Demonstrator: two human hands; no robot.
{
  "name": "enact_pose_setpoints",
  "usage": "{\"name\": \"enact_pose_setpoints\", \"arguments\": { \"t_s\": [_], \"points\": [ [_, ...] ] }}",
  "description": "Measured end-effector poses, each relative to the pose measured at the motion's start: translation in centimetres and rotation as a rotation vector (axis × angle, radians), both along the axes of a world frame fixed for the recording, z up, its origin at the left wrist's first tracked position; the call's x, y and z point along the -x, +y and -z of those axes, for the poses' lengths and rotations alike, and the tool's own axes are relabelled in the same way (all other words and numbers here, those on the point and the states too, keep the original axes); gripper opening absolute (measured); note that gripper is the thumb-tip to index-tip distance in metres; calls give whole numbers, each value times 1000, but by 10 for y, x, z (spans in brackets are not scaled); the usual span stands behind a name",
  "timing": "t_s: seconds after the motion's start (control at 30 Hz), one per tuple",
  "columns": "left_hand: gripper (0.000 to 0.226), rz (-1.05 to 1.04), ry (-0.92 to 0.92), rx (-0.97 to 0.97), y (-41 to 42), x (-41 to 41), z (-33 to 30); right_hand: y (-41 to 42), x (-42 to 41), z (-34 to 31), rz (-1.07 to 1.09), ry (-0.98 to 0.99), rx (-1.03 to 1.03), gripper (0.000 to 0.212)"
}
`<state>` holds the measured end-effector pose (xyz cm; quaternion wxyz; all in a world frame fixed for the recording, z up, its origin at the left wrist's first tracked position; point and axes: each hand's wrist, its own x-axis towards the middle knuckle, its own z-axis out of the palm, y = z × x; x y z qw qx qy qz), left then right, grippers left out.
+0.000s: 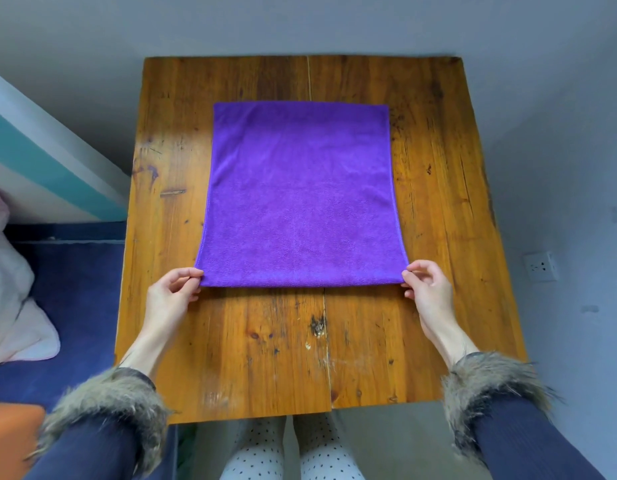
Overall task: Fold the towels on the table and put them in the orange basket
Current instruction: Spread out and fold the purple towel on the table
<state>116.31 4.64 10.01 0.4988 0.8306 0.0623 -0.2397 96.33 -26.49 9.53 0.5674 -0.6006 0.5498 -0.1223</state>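
Note:
A purple towel [302,195] lies flat on the wooden table [435,168], its long side running away from me. My left hand [173,289] pinches the near left corner of the towel between thumb and fingers. At the near right corner, my right hand [426,284] pinches the cloth the same way. Both corners sit on or just above the tabletop. A piece of the orange basket [14,434] shows at the lower left edge, mostly cut off by the frame and my sleeve.
A blue-covered bed [78,289] stands left of the table, with a pale pink and white cloth [12,306] heaped on it. Grey floor surrounds the table; a wall socket [541,266] sits to the right. My knees are under the table's near edge.

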Motion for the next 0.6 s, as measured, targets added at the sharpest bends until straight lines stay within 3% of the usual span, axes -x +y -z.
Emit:
{"name": "enact_pose_setpoints", "arguments": {
  "t_s": [0.17,0.33,0.47,0.6],
  "points": [
    [22,193,-40,-86,16,12,-1,5,18,-2,-243,124,117,31],
    [19,295,-224,-183,28,17,-10,17,35,-5,-582,286,486,30],
    [15,341,-303,-177,40,23,-17,27,47,-13,-465,264,598,17],
    [11,395,-239,-210,58,33,-27,49,64,-31,-317,268,447,13]
  ]
}}
